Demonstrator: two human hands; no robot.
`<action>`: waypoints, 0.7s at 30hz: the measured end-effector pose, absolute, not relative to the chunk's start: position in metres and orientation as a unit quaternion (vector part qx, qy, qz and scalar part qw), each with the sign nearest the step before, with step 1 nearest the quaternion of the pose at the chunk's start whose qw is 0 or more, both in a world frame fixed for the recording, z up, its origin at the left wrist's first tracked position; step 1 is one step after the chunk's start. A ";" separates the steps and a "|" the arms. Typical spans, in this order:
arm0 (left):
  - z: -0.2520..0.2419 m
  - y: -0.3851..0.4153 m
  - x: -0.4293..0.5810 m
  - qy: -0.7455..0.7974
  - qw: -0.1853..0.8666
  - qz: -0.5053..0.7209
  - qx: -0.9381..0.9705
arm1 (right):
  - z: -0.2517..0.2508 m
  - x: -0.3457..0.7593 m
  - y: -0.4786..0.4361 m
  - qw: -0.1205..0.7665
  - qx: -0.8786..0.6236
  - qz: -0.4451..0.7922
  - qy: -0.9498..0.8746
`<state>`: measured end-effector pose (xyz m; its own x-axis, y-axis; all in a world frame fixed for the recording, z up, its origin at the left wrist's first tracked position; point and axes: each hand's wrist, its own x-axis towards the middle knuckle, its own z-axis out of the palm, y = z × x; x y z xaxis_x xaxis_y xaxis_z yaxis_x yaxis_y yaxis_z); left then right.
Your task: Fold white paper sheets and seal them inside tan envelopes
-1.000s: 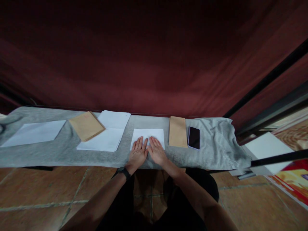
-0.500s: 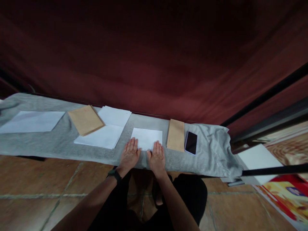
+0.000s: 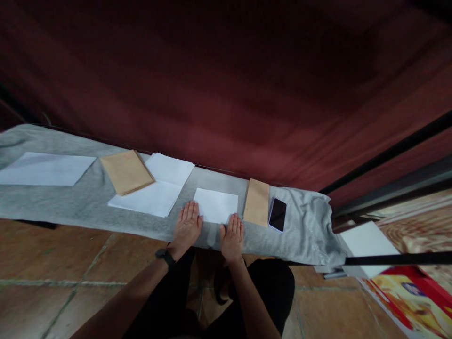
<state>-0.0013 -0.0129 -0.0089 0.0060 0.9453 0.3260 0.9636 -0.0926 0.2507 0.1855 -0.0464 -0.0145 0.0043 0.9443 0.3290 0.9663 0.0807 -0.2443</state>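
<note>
A small folded white sheet point(image 3: 216, 205) lies on the grey cloth point(image 3: 84, 202) that covers a long narrow bench. My left hand point(image 3: 188, 224) lies flat with fingers stretched out at the sheet's near left corner. My right hand point(image 3: 233, 234) lies flat at its near right corner, fingertips touching the paper's edge. Neither hand holds anything. A dark watch point(image 3: 164, 254) is on my left wrist.
A brown envelope point(image 3: 256, 202) and a dark phone point(image 3: 277, 214) lie right of the sheet. To the left are larger white sheets point(image 3: 155, 190), another brown envelope point(image 3: 125, 171) and a white sheet point(image 3: 45, 168). A dark red curtain hangs behind. Tiled floor below; boxes at right.
My hands have slid apart from the middle of the folded sheet to its near corners. The view has tilted and shifted.
</note>
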 end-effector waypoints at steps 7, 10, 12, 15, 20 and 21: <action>-0.001 0.030 0.043 -0.565 -0.051 -0.158 -0.808 | 0.002 0.164 -0.001 0.233 -0.640 0.082 -0.728; -0.004 0.049 0.045 -0.564 -0.068 -0.134 -0.812 | 0.006 0.153 0.029 0.215 -0.630 0.114 -0.738; -0.005 0.056 0.040 -0.571 -0.063 -0.136 -0.807 | 0.006 0.150 0.043 0.196 -0.627 0.116 -0.745; -0.006 0.062 0.029 -0.580 -0.046 -0.147 -0.800 | 0.002 0.150 0.055 0.163 -0.626 0.086 -0.758; -0.004 0.067 0.019 -0.589 -0.028 -0.148 -0.794 | -0.006 0.151 0.059 0.138 -0.647 0.034 -0.749; -0.003 0.068 0.018 -0.596 -0.028 -0.144 -0.789 | -0.007 0.151 0.060 0.137 -0.655 0.027 -0.742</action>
